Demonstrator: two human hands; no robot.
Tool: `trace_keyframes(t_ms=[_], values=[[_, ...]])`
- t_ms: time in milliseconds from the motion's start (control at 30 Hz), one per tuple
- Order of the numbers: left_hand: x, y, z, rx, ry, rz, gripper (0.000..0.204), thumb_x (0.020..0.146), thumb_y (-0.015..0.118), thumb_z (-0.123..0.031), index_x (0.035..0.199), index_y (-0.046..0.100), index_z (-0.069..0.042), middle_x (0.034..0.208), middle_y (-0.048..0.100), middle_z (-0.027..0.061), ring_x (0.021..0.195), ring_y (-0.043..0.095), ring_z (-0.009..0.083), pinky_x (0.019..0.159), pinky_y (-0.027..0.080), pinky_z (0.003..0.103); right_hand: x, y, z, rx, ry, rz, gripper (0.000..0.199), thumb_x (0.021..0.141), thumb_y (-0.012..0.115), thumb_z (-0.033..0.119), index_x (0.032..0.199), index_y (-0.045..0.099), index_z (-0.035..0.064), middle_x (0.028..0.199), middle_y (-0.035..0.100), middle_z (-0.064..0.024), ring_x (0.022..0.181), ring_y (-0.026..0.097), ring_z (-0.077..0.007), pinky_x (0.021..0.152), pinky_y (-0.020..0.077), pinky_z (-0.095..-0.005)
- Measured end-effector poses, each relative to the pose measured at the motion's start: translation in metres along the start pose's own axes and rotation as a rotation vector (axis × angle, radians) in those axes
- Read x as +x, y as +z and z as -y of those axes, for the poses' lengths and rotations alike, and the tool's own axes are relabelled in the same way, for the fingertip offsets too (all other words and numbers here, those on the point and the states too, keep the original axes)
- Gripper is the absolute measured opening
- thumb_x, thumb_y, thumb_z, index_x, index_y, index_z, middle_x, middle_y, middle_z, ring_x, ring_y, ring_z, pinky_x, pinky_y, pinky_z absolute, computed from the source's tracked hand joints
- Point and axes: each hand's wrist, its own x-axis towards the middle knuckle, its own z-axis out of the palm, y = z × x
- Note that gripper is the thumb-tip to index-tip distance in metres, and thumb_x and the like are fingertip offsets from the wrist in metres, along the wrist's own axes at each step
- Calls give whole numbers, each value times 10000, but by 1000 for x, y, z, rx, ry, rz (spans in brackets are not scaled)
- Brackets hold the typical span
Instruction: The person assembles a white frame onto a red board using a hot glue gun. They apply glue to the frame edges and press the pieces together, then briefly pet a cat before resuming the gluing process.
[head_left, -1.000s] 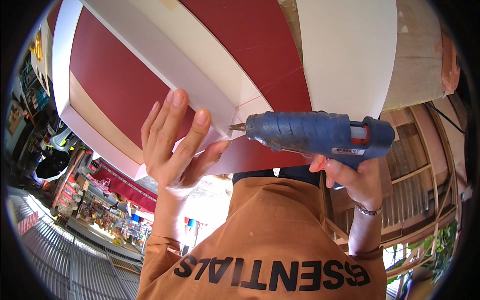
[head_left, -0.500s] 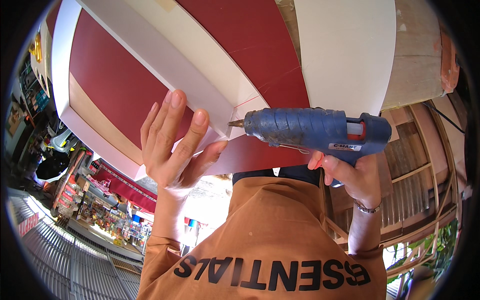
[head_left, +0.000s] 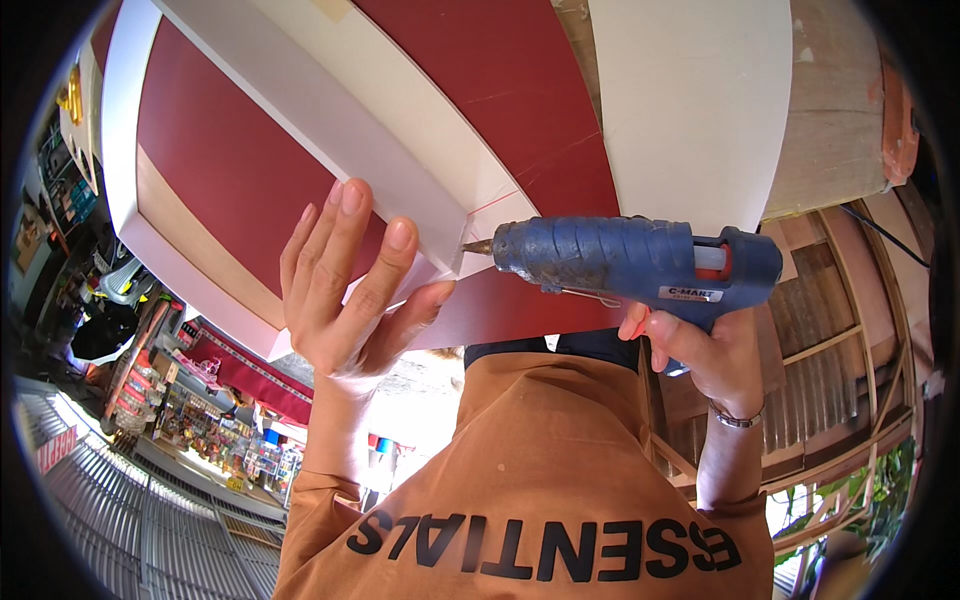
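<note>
Overhead, right hand grips ribbed blue plastic glue gun.

The left hand is spreading open, palm flat, fingers stretched and close together, thumb angling out toward the other hand. Its forearm is rising straight from the orange sleeve. The right hand is curling closed in a grip, index finger lying forward, wrist bending slightly with a thin bracelet just behind the grip.
</note>
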Motion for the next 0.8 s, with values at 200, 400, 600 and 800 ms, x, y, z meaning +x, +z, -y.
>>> trace_keyframes(t_ms=[200, 400, 600, 800], values=[[0, 1, 0, -8, -13, -16, 529, 747, 837, -443, 1194, 753, -173, 1335, 662, 163, 1223, 648, 336, 1018, 492, 481, 3, -1, 1, 6, 5, 7, 325, 916, 671, 118, 1175, 597, -64, 856, 713, -149, 568, 617, -110, 488, 504, -225], [0, 1, 0, -5, -17, -17, 524, 750, 834, -444, 1193, 752, -177, 1336, 662, 162, 1222, 648, 336, 1022, 489, 478, 1, 0, 1, 28, 24, -17, 329, 900, 709, 118, 1166, 609, -49, 851, 713, -118, 573, 609, -86, 489, 495, -216], [0, -3, 1, -3, 32, 44, 535, 806, 824, -400, 1201, 734, -50, 1334, 620, 287, 1200, 631, 427, 1038, 473, 516, 4, 1, 1, 49, 36, -28, 321, 890, 746, 126, 1140, 629, -37, 851, 714, -90, 591, 610, -67, 487, 488, -207], [-1, 1, 0, 0, -19, -8, 533, 750, 831, -449, 1203, 748, -180, 1342, 658, 160, 1231, 642, 337, 1028, 485, 476, 4, 2, 2, 109, 73, -41, 304, 876, 781, 117, 1105, 646, -30, 852, 719, -73, 617, 625, -58, 481, 484, -200]])
